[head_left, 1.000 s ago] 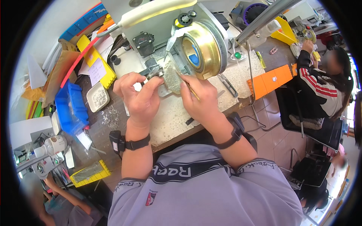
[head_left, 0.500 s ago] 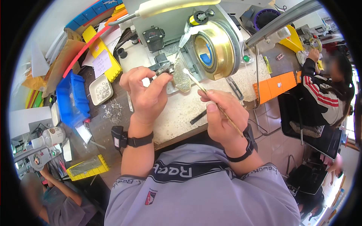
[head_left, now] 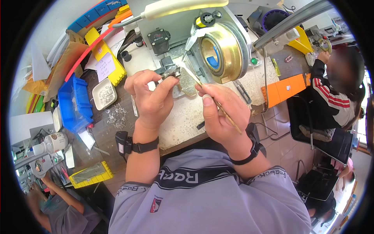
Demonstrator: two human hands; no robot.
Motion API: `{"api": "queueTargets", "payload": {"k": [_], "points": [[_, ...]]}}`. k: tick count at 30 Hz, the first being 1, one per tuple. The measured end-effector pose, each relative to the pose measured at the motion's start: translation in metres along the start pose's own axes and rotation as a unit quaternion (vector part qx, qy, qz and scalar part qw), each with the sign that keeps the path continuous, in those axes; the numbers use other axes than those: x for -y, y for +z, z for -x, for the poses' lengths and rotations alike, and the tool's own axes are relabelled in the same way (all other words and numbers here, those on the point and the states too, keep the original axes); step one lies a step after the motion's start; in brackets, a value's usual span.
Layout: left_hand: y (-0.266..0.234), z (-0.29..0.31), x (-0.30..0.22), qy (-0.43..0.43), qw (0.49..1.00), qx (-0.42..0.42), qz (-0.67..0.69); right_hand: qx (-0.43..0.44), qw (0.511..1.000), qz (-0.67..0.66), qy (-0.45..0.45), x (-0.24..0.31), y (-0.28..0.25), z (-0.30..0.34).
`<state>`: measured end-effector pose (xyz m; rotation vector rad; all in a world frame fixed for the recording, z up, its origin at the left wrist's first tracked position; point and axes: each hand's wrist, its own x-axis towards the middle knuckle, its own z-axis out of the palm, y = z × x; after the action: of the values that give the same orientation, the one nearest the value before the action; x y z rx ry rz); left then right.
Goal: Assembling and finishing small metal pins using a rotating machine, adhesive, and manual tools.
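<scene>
My left hand [head_left: 150, 95] is closed at the front of the bench machine, thumb and fingers pinching a small dark metal clamp [head_left: 170, 69]. Whatever tiny piece sits inside the clamp is too small to make out. Between the fingers of my right hand [head_left: 225, 113] is a thin brush [head_left: 221, 108] with a wooden handle and a pale tip. That tip reaches over the metal work plate [head_left: 189, 86], just right of the clamp. A slim pointed arm [head_left: 187, 48] of the machine comes down close above the tip.
A large brass-coloured ring [head_left: 222, 52] stands behind my right hand. Left lie a white dish [head_left: 104, 94] of small metal pieces, a loose pile of hooks [head_left: 116, 116] and a blue bin [head_left: 74, 101]. An orange rack [head_left: 286, 89] is at right; co-workers sit on both sides.
My right hand has moved left and slightly up the picture, bringing the brush tip closer to the machine's pointed arm. My left hand stays at the clamp.
</scene>
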<state>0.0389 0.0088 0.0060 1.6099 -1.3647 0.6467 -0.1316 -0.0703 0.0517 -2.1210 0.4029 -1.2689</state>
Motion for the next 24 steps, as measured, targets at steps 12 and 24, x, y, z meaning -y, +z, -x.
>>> {"api": "queueTargets", "payload": {"k": [12, 24], "points": [[0.003, 0.002, -0.001, 0.000, 1.000, -0.007, 0.008, 0.082, 0.986, 0.144, 0.001, 0.016, -0.019, 0.018], [0.000, -0.002, -0.003, 0.001, 1.000, -0.005, -0.001, 0.209, 0.942, 0.242, 0.105, -0.016, -0.014, 0.045]]}}
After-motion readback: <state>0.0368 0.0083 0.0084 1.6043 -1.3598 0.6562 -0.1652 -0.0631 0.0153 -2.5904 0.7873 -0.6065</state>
